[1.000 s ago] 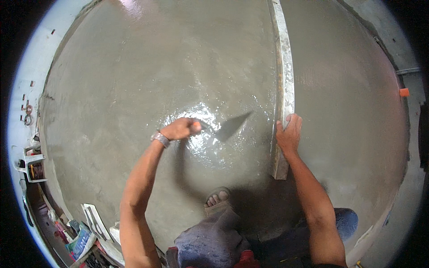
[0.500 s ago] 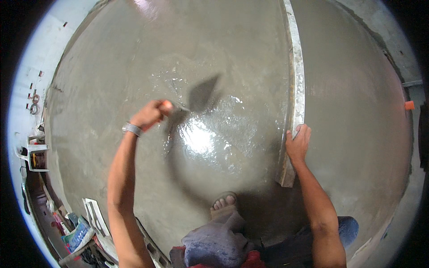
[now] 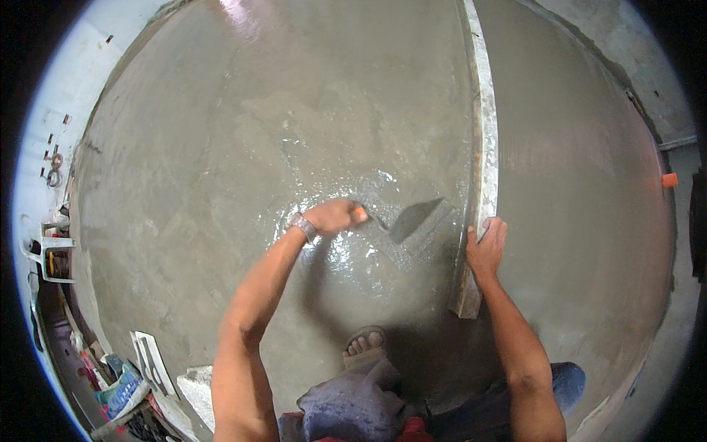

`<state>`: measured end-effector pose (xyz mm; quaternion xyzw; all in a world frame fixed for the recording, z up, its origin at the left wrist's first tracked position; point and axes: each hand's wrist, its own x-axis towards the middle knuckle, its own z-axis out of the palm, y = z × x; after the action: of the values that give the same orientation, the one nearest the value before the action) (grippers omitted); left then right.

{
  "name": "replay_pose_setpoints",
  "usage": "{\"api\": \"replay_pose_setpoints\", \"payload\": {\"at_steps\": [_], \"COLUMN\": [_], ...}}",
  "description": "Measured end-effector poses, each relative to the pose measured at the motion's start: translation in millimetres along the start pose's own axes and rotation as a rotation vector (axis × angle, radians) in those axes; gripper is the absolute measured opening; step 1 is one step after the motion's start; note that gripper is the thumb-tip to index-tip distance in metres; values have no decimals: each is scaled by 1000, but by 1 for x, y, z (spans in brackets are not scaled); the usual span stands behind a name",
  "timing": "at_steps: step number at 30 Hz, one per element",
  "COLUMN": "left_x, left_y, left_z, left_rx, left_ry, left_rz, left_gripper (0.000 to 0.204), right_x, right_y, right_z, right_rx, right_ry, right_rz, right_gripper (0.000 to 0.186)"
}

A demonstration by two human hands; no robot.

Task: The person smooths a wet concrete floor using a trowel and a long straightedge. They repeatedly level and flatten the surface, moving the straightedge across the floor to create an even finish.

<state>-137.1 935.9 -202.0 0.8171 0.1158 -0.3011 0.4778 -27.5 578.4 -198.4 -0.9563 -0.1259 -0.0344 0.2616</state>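
My left hand (image 3: 335,216), a bracelet or watch at its wrist, is closed round the orange handle of a pointed trowel (image 3: 417,220). The trowel's dark blade points right, over or against the wet grey mortar (image 3: 331,132) in front of me; whether it touches is hard to tell. A long pale screed bar (image 3: 484,140) runs away from me across the mortar on the right. Near its close end, my right hand (image 3: 486,247) grips it, thumb on the left side and fingers over the right.
My sandalled foot (image 3: 366,342) stands on the mortar between my arms. At left lie a flat finishing trowel (image 3: 151,362), a blue-and-white bag (image 3: 124,390) and a white plastic chair (image 3: 55,250). Walls border both sides; an orange pipe end (image 3: 669,180) juts out at right.
My left hand has swept the trowel to the right and nearer to me, toward the screed bar. The bar and my right hand appear slightly lower and further left in view.
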Motion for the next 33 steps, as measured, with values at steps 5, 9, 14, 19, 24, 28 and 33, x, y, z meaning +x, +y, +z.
{"api": "replay_pose_setpoints", "payload": {"at_steps": [5,9,14,19,24,28,33], "left_x": [-22,-78,-116,-89,-89,-126,-185], "left_y": [-61,-87,-79,-55,-55,-115,-187], "left_z": [-68,-123,-111,-7,13,-28,-104], "left_rx": [-130,-279,-348,-120,-46,-318,-392], "left_ry": [314,519,503,147,-21,-24,361], "left_rz": [-125,-247,-155,114,-3,-79,-273], "left_gripper": [58,59,54,57,48,45,41], "right_x": [-1,0,-1,0,-1,-1,-1], "right_y": [-5,-1,6,5,4,4,3], "right_z": [1,3,5,6,4,6,8], "right_rx": [18,17,1,12,7,33,19], "right_ry": [-11,5,14,34,13,25,19], "right_rz": [26,-11,-29,-66,-33,-59,-76], "right_gripper": [36,35,36,35,36,36,35]}}
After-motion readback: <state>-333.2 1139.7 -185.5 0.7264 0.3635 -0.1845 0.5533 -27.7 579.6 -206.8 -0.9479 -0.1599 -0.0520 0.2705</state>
